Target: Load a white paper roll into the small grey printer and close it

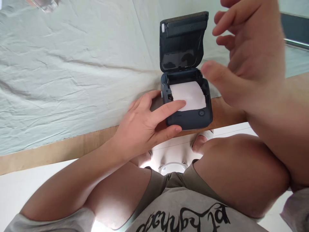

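Note:
A small dark-blue thermal printer stands near the table's front edge with its lid swung up and back. In its compartment sits a white paper roll, its loose end lying towards the front. My left hand grips the printer from the left, with the index finger resting on the paper and the thumb at the front edge. To the right of the lid, my right hand is raised, palm facing left. Its fingers are apart and loosely curled, with nothing visible in them.
A pale, wrinkled cloth covers the table, leaving a brown wooden edge bare along the front. A clear, shiny object is cut off at the top left. A dark flat object lies at the far right. My legs are below the edge.

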Tool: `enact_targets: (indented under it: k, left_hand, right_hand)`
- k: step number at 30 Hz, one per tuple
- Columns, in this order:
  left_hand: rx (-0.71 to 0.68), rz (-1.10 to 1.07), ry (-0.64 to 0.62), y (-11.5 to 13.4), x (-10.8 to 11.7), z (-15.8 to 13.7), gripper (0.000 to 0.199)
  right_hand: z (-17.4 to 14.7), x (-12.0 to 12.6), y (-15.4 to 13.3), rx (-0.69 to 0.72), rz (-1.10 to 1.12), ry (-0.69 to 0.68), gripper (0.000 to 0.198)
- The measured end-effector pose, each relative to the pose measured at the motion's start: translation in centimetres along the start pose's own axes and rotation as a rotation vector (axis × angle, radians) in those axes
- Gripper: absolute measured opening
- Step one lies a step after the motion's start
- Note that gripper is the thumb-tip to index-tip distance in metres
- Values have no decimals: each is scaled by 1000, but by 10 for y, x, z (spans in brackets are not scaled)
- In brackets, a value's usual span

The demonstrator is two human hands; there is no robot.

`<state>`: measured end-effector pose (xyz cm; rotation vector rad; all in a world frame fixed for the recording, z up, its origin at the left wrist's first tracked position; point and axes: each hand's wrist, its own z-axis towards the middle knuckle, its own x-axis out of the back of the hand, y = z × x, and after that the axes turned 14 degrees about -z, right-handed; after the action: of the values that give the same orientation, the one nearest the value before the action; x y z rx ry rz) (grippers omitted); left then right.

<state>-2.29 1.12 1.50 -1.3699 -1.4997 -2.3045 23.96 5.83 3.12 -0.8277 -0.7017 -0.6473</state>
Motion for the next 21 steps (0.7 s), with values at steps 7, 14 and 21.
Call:
enact_targets:
  k: [7,14,21]
  left_hand:
    - [-19,-1,6,-1,-1,-1,50]
    - [-27,-13,37,-3,-3,-1,56]
    - [-6,-5,61,-2,-5,1,84]
  right_hand:
    - [1,-2,-1,-24,202,51,31]
    - [-6,-6,3,-198,196,-245,51]
    - [-1,-6,7,-279,186,-433,51]
